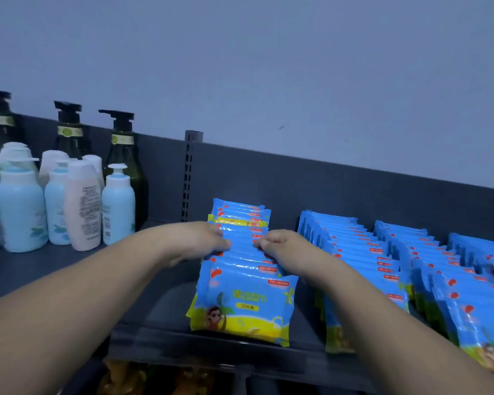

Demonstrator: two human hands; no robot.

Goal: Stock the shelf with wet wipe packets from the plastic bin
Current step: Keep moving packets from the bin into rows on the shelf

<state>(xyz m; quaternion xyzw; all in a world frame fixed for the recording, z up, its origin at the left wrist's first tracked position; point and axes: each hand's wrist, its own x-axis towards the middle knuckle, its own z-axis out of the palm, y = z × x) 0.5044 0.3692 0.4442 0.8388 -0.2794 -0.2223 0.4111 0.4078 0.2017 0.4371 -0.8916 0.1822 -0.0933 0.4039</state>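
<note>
Both bare forearms reached forward over the dark grey shelf [157,306], and the two hands met on top of the leftmost row of wet wipe packets [241,269], which stood upright on the shelf in a line running from the front edge back toward the back panel [340,181]. The left hand [201,240] lay on the left side of the row's top edges, its fingers [223,243] bent down over the blue wrappers. The right hand [281,246] sat just beside it on the right side, knuckles up, its fingers curled tightly down onto the same packet tops; the two hands were near each other but not touching. The front packet [241,312] faced the camera, blue above and yellow below, and one yellow-edged packet [237,222] showed further back in the row. To the right stood three more rows of the same packets [362,260], leaning slightly and packed close. On the left part of the shelf, past a slotted upright [187,178], stood pale blue bottles [20,209], a pinkish bottle [83,206] and dark green pump bottles [124,158] behind them. Blurred amber items [120,377] lay on the level below.
</note>
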